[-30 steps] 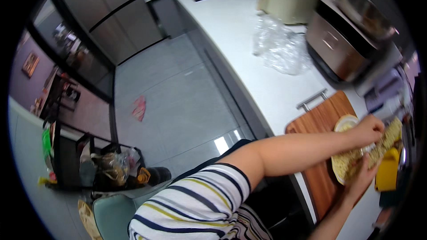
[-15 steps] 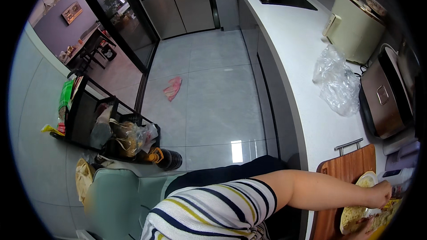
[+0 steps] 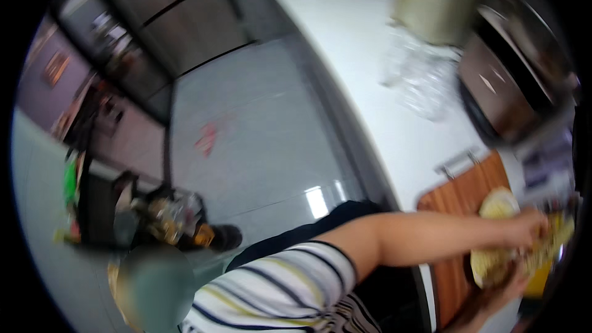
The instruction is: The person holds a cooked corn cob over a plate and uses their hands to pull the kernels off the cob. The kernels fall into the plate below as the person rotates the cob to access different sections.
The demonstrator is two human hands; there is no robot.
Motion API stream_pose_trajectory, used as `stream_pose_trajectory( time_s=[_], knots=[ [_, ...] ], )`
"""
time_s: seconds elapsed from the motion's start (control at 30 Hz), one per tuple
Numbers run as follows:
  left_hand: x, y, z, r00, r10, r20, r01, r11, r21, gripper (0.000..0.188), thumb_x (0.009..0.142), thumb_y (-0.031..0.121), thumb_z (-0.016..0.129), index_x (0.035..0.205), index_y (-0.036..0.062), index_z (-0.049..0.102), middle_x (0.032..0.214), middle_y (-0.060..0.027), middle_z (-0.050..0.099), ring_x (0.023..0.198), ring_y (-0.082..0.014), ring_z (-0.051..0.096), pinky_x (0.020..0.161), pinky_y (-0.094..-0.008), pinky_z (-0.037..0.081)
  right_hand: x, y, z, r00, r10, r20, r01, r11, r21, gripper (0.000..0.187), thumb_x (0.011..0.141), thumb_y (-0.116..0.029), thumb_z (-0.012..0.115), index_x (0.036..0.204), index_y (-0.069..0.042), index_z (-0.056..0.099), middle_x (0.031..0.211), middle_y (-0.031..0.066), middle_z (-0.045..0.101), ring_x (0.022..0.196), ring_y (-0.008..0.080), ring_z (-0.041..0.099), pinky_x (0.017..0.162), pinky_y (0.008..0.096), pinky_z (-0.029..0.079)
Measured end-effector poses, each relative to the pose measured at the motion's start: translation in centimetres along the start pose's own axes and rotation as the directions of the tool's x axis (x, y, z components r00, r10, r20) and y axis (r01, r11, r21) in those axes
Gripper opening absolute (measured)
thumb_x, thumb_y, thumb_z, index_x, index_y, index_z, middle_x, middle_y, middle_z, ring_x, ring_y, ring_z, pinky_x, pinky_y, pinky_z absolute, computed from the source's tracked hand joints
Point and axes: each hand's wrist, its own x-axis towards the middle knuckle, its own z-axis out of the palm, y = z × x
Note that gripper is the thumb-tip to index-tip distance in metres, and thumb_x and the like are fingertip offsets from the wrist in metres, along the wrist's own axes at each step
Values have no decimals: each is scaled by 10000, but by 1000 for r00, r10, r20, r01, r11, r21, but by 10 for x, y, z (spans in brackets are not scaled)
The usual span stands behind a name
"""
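My left hand (image 3: 527, 228) reaches across to the right, its fingers closed over the pale yellow food on the wooden cutting board (image 3: 459, 200). What they hold is blurred. Lower down, my right hand (image 3: 512, 283) is beside a round of yellow, grainy-looking food (image 3: 487, 268); its fingers are smeared by motion. A yellow speckled strip of food (image 3: 555, 243) rises at an angle to the right of both hands. Just above my left hand sits a small round white dish with yellow food (image 3: 498, 203).
A clear plastic bag (image 3: 422, 80) lies on the white counter (image 3: 345, 55) by a cream appliance (image 3: 435, 3) and a brown-silver appliance (image 3: 505, 77). On the floor lies a pink cloth-like piece (image 3: 206, 139). A black rack (image 3: 102, 209) with bags stands left, near a dark bottle (image 3: 225, 237).
My view has swung, shifting the counter and room leftward and blurring them. My left hand is still over the food; the yellow strip now shows more plainly at the right.
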Motion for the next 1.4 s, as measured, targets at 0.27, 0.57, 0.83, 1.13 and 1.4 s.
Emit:
stream_pose_trajectory(
  time_s=[0.27, 0.57, 0.83, 1.13, 1.4],
  knots=[
    [-27, 85, -64, 988, -141, 58, 137, 988, 74, 271, 862, -7, 536, 1126, -11, 598, 1019, -60, 621, 934, -123, 570, 843, -280, 483, -26, -36, 68, 959, -4, 283, 16, 999, -41, 392, 890, -42, 596, 1248, -26, 437, 969, 50, 585, 677, 88, 568, 586, 226, 493],
    [-28, 101, -47, 952, -281, 124, 304, 913, -273, 365, 855, 171, 642, 1170, -7, 588, 869, 10, 587, 713, -53, 477, 629, -200, 375, -10, -28, 49, 969, -67, 239, 108, 981, -162, 396, 809, -33, 635, 1177, 26, 499, 1036, 142, 650, 962, 190, 640, 840, 320, 497],
    [-28, 100, -49, 944, -294, 150, 322, 921, -219, 423, 839, 98, 668, 1230, -12, 550, 1008, -24, 630, 805, -45, 534, 664, -195, 429, -5, -24, 48, 973, -71, 218, 133, 950, -283, 379, 787, -56, 637, 1138, 9, 508, 953, 169, 670, 890, 253, 683, 774, 351, 517],
    [-27, 98, -51, 962, -264, 67, 265, 964, -6, 393, 805, 21, 573, 1194, -39, 564, 937, -36, 617, 833, -77, 556, 736, -232, 474, -4, -23, 49, 950, -181, 256, 275, 871, -406, 336, 810, -81, 648, 1114, 9, 534, 921, 90, 663, 808, 146, 633, 718, 307, 508],
    [-28, 97, -44, 957, -289, 5, 288, 953, -99, 416, 778, 46, 477, 1180, -17, 565, 803, 29, 523, 615, -37, 446, 518, -189, 336, -4, -19, 51, 939, -217, 267, 308, 875, -373, 305, 813, -77, 634, 1086, 6, 526, 897, 99, 661, 776, 140, 633, 690, 304, 508]
  ],
)
